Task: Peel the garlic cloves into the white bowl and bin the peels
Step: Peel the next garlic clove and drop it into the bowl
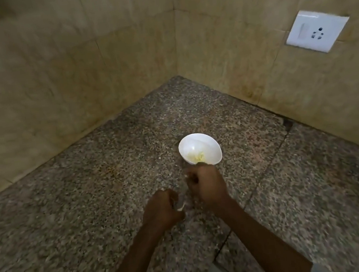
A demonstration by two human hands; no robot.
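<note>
A white bowl (207, 144) stands on the speckled granite counter (91, 204), with several pale peeled garlic cloves (196, 156) in its bottom. My right hand (205, 183) is curled just in front of the bowl's near rim; what it holds is blurred. My left hand (163, 207) is curled beside it, a little nearer to me, and grips pale garlic peels (180, 207) that stick out at its right side. No bin is in view.
Tiled walls meet in a corner behind the counter. A white socket plate (317, 30) sits on the right wall. The counter's front edge and a gap show at the bottom middle.
</note>
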